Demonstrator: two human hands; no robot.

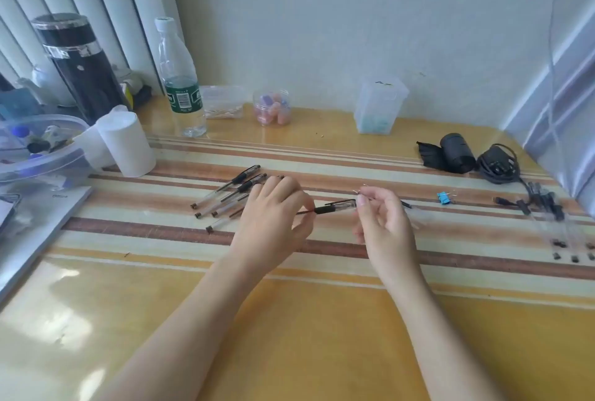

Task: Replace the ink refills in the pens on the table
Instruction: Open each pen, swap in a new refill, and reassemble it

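A clear pen with a black grip (335, 207) is held level above the striped table, between both hands. My left hand (277, 217) pinches its thin tip end. My right hand (383, 217) pinches the clear barrel end with thumb and forefinger. Several capped clear pens (231, 196) lie in a loose pile just left of my left hand, partly hidden by it. Another row of clear pens or barrels (553, 220) lies at the right edge, blurred. A thin dark part (406, 204) sticks out behind my right hand.
A white paper roll (127, 146), a water bottle (180, 78), a black flask (77, 65) and a plastic tub (35, 149) crowd the back left. A pink jar (273, 107), a clear box (380, 105), a black roll (454, 152), a cable (499, 163) and a blue clip (443, 198) sit behind and right.
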